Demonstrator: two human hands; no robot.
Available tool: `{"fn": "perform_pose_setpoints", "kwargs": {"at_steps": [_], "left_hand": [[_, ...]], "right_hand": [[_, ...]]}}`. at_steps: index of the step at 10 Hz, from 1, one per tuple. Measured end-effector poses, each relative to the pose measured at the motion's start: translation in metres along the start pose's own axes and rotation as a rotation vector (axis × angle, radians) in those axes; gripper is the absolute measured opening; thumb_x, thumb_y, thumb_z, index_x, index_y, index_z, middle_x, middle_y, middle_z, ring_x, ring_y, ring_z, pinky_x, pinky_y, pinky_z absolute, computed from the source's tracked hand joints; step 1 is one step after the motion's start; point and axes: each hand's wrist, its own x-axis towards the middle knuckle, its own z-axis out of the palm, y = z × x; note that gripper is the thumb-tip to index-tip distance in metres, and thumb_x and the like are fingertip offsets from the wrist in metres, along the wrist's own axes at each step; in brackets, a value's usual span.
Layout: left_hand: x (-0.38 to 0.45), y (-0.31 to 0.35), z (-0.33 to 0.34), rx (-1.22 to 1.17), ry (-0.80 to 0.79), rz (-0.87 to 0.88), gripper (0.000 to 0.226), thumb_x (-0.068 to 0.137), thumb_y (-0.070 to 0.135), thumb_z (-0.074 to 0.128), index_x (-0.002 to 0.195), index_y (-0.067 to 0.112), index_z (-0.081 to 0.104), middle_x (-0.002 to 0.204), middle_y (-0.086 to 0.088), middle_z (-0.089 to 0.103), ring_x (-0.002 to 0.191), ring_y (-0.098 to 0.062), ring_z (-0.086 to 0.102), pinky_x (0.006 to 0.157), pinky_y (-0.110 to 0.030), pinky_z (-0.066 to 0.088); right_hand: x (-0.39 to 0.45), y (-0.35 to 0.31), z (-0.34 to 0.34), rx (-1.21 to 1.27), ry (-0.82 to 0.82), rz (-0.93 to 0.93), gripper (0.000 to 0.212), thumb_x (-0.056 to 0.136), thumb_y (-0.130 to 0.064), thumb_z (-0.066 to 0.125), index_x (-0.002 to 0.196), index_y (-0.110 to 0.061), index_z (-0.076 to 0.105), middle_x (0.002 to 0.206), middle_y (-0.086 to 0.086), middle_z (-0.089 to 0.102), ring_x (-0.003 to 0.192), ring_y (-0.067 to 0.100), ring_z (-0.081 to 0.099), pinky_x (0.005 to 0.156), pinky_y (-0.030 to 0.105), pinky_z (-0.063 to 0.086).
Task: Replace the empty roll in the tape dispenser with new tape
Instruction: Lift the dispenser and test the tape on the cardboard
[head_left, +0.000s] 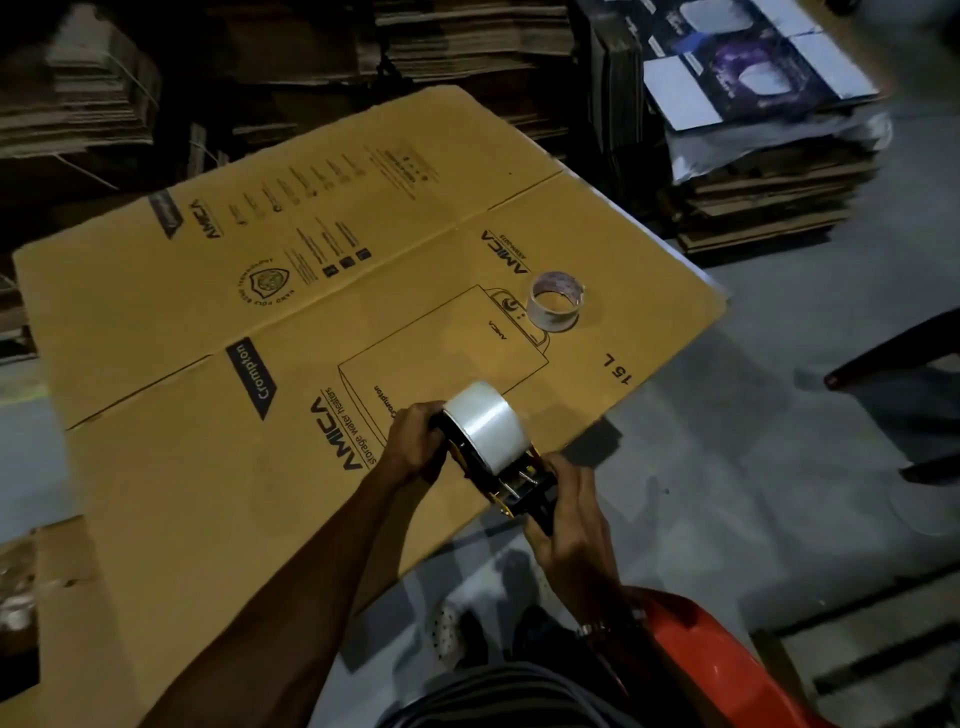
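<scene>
A full roll of clear tape (480, 423) sits on the black and yellow tape dispenser (511, 480), held just above the near edge of a flattened cardboard box (218, 467). My left hand (415, 441) grips the dispenser's far side next to the roll. My right hand (563, 512) is closed around the dispenser's handle end. The empty tape core (556, 307) stands on the cardboard further away, to the right, apart from both hands.
Stacks of flattened cartons (769, 197) rise at the back and right. A dark chair leg (893, 358) juts in from the right over the grey floor. An orange seat (691, 660) lies under my right arm. More cardboard (57, 597) is at the left.
</scene>
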Motion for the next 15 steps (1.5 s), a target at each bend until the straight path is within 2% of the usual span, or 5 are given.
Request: {"fn": "perform_pose_setpoints", "kwargs": {"at_steps": [4,6,9,10,15], "left_hand": [[0.010,-0.007,-0.013,0.045,0.012,0.040,0.002,0.092,0.009,0.059,0.091,0.011,0.059,0.098,-0.019,0.062,0.089,-0.024,0.055,0.069,-0.028,0.035],[0.013,-0.012,-0.011,-0.045,0.017,0.011,0.026,0.089,-0.009,0.059,0.078,0.014,0.065,0.066,-0.001,0.062,0.074,-0.021,0.062,0.068,-0.029,0.042],[0.017,-0.018,-0.005,0.041,0.102,0.014,0.013,0.087,-0.012,0.060,0.084,-0.007,0.071,0.076,-0.014,0.068,0.079,-0.016,0.058,0.055,-0.009,0.034],[0.021,-0.027,-0.003,0.087,0.096,0.016,0.015,0.086,-0.010,0.059,0.086,-0.004,0.073,0.077,-0.004,0.063,0.081,-0.018,0.063,0.055,-0.006,0.034],[-0.031,-0.044,0.003,-0.070,0.281,-0.134,0.019,0.081,0.007,0.057,0.086,-0.003,0.072,0.084,-0.016,0.075,0.081,-0.030,0.072,0.066,-0.045,0.054]], "right_hand": [[0.009,0.009,0.018,-0.113,-0.011,-0.181,0.056,0.085,-0.002,0.067,0.138,0.003,0.049,0.126,0.014,0.057,0.105,0.010,0.059,0.091,0.004,0.044],[0.011,-0.003,0.015,0.060,-0.166,0.102,0.068,0.090,-0.016,0.066,0.146,-0.039,0.034,0.108,-0.018,0.056,0.100,0.016,0.064,0.090,0.037,0.053],[0.018,0.006,0.015,-0.253,-0.150,-0.152,0.048,0.096,-0.029,0.053,0.136,-0.001,0.056,0.098,0.007,0.068,0.065,0.003,0.049,0.066,0.007,0.045],[0.022,-0.024,-0.004,-0.143,-0.198,0.014,0.052,0.095,-0.038,0.050,0.142,-0.016,0.049,0.096,-0.001,0.061,0.081,0.019,0.063,0.078,0.031,0.056],[0.037,-0.007,-0.005,-0.204,-0.435,-0.136,0.068,0.087,-0.039,0.053,0.148,-0.028,0.025,0.101,-0.003,0.070,0.076,0.010,0.069,0.069,0.026,0.060]]}}
